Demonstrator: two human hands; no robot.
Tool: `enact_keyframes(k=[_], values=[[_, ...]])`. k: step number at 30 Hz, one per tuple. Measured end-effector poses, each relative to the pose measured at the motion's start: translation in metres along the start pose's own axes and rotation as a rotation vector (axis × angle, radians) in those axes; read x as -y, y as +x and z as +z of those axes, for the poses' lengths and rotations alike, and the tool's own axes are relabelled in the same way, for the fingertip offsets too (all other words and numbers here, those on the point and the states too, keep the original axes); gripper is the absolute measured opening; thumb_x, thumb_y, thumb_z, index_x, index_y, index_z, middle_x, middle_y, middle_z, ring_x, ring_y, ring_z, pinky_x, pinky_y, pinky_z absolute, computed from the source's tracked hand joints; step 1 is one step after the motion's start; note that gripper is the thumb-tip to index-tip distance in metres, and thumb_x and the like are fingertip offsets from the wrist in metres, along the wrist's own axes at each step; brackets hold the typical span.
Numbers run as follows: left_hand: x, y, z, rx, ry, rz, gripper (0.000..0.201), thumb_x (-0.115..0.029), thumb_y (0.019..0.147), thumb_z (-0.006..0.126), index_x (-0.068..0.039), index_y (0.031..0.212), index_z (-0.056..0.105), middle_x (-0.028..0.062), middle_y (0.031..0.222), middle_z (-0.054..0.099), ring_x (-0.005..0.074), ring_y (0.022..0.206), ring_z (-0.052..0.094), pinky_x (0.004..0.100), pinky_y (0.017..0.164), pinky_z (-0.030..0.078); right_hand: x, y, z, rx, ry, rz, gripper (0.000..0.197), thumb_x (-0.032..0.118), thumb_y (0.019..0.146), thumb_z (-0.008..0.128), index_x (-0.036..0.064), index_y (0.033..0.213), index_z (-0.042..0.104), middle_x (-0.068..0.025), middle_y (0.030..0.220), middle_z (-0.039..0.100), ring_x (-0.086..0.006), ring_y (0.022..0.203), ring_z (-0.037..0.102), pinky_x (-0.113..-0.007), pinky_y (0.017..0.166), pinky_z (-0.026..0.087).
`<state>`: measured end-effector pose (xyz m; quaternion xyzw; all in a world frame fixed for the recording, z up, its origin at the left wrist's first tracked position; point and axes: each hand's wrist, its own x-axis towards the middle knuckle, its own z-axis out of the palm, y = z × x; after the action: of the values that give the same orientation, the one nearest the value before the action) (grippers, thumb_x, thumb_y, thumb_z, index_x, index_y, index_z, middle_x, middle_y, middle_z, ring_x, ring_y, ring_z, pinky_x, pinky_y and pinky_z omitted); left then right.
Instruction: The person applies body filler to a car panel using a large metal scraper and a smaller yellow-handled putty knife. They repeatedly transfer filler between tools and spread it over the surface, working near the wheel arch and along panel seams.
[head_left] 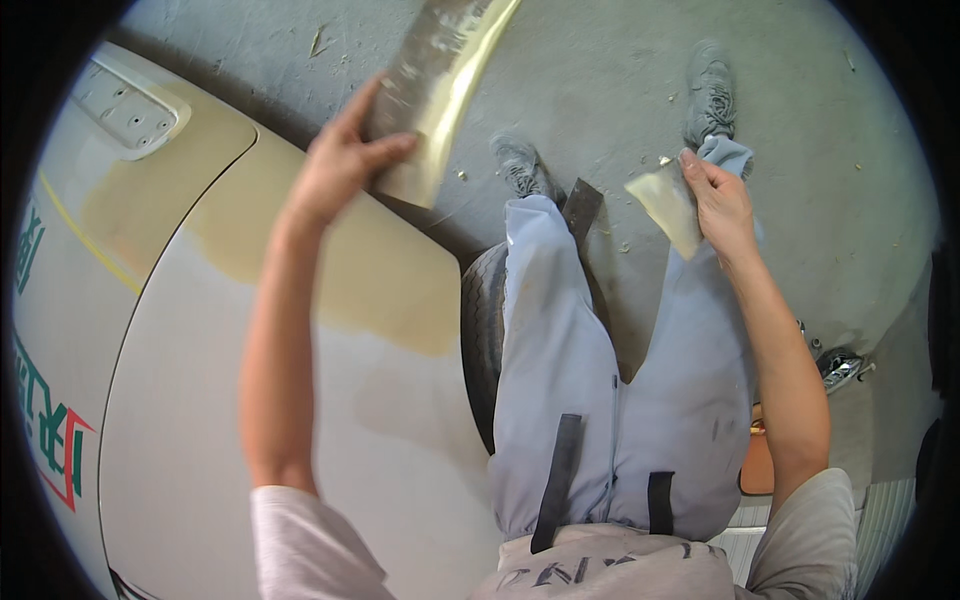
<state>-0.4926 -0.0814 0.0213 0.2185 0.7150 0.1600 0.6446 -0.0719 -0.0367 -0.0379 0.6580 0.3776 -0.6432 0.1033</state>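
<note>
1. The left hand [335, 170], at about eleven o'clock in the view, gripped a long flat board [435, 90] smeared with pale yellowish filler. The thumb lay across its near face and the fingers were wrapped behind, so the board was pinched at its lower end and rose toward twelve o'clock. Held like that, it probably served as a palette kept clear of the panel.

2. The right hand [720, 205], near two o'clock, pinched a small thin spreader [665, 205] between thumb and closed fingers. Its wedge-shaped, translucent cream blade pointed toward the middle of the view, an angle that looked suited to scooping filler off the board.

3. The car body panel [250, 420] filled the side from seven to ten o'clock. It was smooth and off-white, with a broad matte patch of tan filler [340, 260] lying just below the left hand and running along the edge of the wheel arch.

4. A black tyre [482, 330] showed at the centre, just beside the person's left leg.

5. The person wore light grey trousers [560, 380] with dark straps and grey shoes, standing on a rough concrete floor [820, 130] dotted with dried flecks.

6. A recessed handle cut-out [125, 105] sat at ten o'clock.
</note>
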Motion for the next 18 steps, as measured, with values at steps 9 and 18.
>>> enact_keyframes(k=[9, 18], values=[[0.097, -0.075, 0.231, 0.244, -1.51, -0.241, 0.083, -0.007, 0.096, 0.068, -0.014, 0.165, 0.024, 0.0048, 0.149, 0.054, 0.0162, 0.105, 0.072, 0.0378, 0.09, 0.062, 0.006, -0.021, 0.001, -0.159, -0.374, -0.588, 0.021, 0.004, 0.099, 0.063, -0.0011, 0.118, 0.07, -0.008, 0.115, 0.073, -0.015, 0.1, 0.069, -0.03, 0.088, 0.054], [0.185, -0.033, 0.338, -0.022, -1.672, -0.421, 0.075, -0.008, 0.102, 0.061, -0.018, 0.166, 0.023, 0.0047, 0.15, 0.052, 0.0166, 0.126, 0.059, 0.0326, 0.105, 0.051, 0.029, 0.01, 0.158, 0.074, 0.082, -0.608, 0.037, 0.008, 0.091, 0.063, 0.0057, 0.127, 0.068, -0.021, 0.089, 0.073, -0.029, 0.074, 0.072, -0.038, 0.072, 0.055]])
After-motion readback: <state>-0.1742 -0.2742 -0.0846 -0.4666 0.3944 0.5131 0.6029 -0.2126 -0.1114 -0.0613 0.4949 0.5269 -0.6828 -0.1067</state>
